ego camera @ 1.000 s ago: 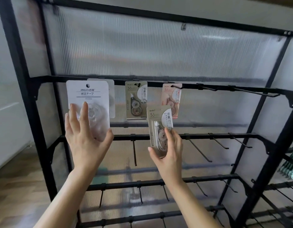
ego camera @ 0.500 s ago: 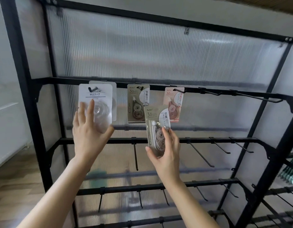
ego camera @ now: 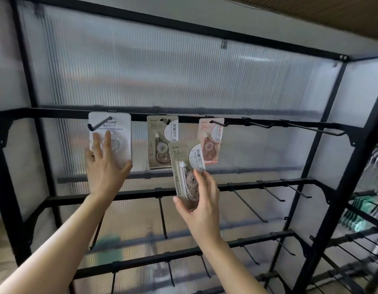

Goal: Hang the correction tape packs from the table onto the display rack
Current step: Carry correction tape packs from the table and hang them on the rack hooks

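A black display rack (ego camera: 56, 113) stands before me with hooks along its bars. A white correction tape pack (ego camera: 119, 132) hangs on the top-left hook (ego camera: 99, 124), which pokes out through its hole. My left hand (ego camera: 105, 172) holds this pack's lower part, fingers spread on its front. A khaki pack (ego camera: 160, 145) and a pink pack (ego camera: 211, 143) hang on hooks further right. My right hand (ego camera: 201, 204) grips a second khaki correction tape pack (ego camera: 183, 160) upright, in front of and between those two, below the top bar.
Bare hooks (ego camera: 258, 125) stick out along the top bar to the right, and more on the lower bars (ego camera: 247, 205). A ribbed translucent panel backs the rack. A neighbouring rack with greenish packs (ego camera: 362, 217) stands at the right edge.
My left hand has pushed the white pack up and back onto the top-left hook, whose tip now shows in front of the card. My right hand stays at about the same spot with the khaki pack.
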